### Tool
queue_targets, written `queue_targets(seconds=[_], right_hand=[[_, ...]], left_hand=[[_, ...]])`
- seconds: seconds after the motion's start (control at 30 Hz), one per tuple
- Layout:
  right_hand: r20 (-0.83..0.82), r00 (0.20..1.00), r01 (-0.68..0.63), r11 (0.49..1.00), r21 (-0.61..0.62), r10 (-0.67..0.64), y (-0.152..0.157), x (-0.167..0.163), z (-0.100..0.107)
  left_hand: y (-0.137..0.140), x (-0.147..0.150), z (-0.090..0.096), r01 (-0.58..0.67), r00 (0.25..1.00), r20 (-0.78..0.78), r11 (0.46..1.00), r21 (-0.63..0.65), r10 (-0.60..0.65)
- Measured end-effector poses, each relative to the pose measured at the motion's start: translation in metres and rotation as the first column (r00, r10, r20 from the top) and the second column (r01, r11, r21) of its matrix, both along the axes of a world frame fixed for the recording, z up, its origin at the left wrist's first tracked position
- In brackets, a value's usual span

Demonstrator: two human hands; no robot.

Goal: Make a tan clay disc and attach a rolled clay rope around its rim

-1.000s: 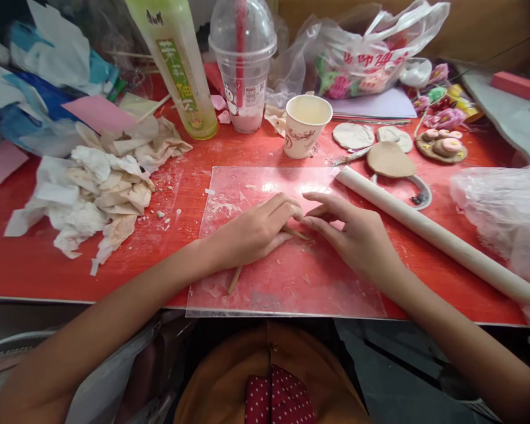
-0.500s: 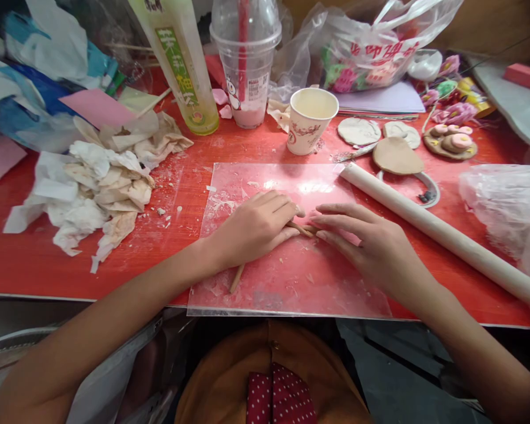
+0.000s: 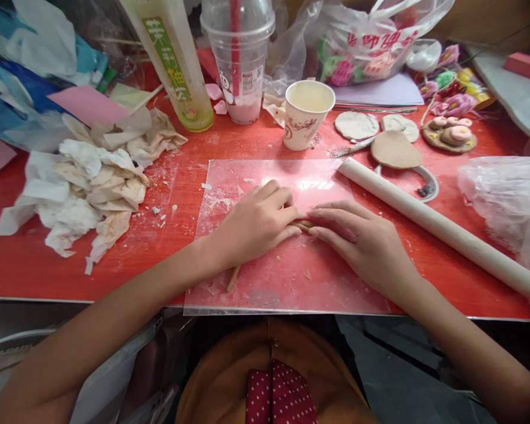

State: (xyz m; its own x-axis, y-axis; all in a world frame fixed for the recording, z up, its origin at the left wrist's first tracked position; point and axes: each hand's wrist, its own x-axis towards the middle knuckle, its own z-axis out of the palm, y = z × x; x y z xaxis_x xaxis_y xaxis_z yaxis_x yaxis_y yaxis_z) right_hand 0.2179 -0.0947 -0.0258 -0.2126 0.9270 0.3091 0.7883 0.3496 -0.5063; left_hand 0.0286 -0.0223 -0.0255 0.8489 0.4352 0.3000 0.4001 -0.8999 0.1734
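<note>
Thin brown clay strands [image 3: 301, 224] cross between my fingertips over a clear plastic sheet [image 3: 265, 299] on the red table. My left hand [image 3: 262, 222] pinches the strands from the left, its thumb and forefinger closed on them. From the right, my right hand [image 3: 357, 235] grips their other end between thumb and fingers. One strand's tail pokes out below my left wrist, lying on the sheet. My palms hide the rest of the strands.
A long pale roller [image 3: 424, 218] lies right of the sheet. Behind stand a paper cup [image 3: 308, 121], a plastic drink cup [image 3: 242, 109] and a bottle [image 3: 176, 76]. Clay discs [image 3: 395, 150] lie at back right, crumpled tissues [image 3: 92, 188] at left, a plastic bag [image 3: 507, 200] at far right.
My right hand's fingers have drawn closer together around the strands, and my left knuckles are bent more. The view has shifted slightly; the things on the table have stayed put.
</note>
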Motion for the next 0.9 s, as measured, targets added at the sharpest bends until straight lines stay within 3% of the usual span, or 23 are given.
queue_targets(seconds=[0.23, 0.5, 0.57, 0.67, 0.73, 0.9], right_hand=[[0.042, 0.998, -0.056, 0.996, 0.064, 0.053, 0.002, -0.004, -0.006], [0.091, 0.995, -0.051, 0.995, 0.091, 0.042, 0.002, 0.001, -0.001], [0.164, 0.985, -0.065, 0.993, 0.098, 0.048, 0.001, 0.0, -0.001], [0.349, 0.923, -0.19, 0.98, 0.053, 0.16, -0.005, -0.01, -0.003], [0.441, 0.872, -0.244, 0.97, 0.017, 0.212, -0.015, -0.018, -0.003], [0.497, 0.827, -0.281, 0.959, -0.043, 0.264, -0.023, -0.028, -0.001]], left_hand=[[0.001, 0.006, 0.0, -0.028, 0.997, 0.07, 0.974, -0.226, 0.044], [0.012, 0.001, 0.008, -0.019, 0.994, 0.098, 0.961, -0.276, 0.048], [0.021, -0.008, 0.016, -0.077, 0.969, 0.202, 0.949, -0.307, 0.144], [0.031, -0.022, 0.027, -0.243, 0.858, 0.362, 0.909, -0.338, 0.364], [0.031, -0.027, 0.03, -0.277, 0.844, 0.366, 0.902, -0.33, 0.393], [0.02, -0.024, 0.028, -0.257, 0.923, 0.243, 0.948, -0.191, 0.299]])
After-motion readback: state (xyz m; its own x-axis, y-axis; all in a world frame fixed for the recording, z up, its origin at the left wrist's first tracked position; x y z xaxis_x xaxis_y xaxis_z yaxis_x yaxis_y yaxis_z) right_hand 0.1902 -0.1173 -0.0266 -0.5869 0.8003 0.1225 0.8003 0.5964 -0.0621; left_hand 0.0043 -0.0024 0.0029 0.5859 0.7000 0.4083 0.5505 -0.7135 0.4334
